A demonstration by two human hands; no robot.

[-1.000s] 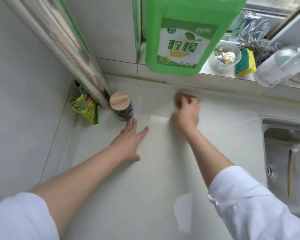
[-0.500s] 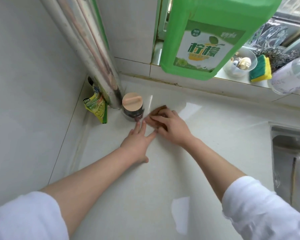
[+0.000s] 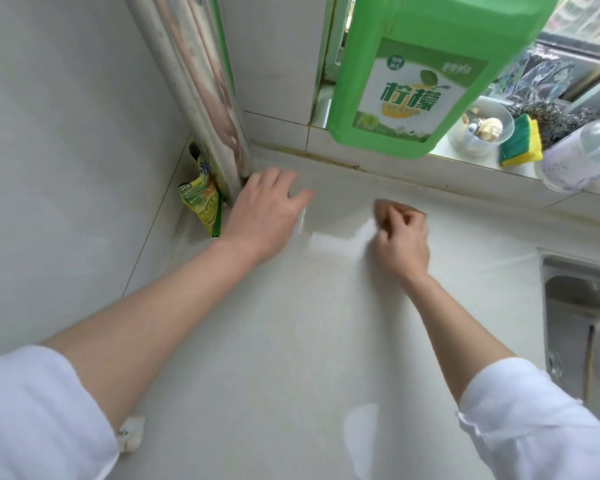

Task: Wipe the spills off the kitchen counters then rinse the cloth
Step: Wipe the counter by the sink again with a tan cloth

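Note:
My right hand [image 3: 400, 242] grips a small brown cloth [image 3: 383, 206] and presses it on the white counter [image 3: 274, 341] near the back wall. A wet sheen lies on the counter just left of the cloth. My left hand [image 3: 265, 209] reaches to the foot of the pipe, with its fingers curved down over the spot where the wooden-lidded jar stood. The jar itself is hidden under that hand.
A silver pipe [image 3: 201, 81] runs down into the left corner, with a yellow packet [image 3: 203, 202] behind it. On the sill stand a green detergent bottle [image 3: 413, 81], a bowl [image 3: 482, 129], a sponge [image 3: 520, 140] and a clear bottle [image 3: 582, 154]. The steel sink [image 3: 582, 323] is at right.
My left hand lifted off the counter and moved forward over the jar. My right hand slid the cloth to the right, away from the jar.

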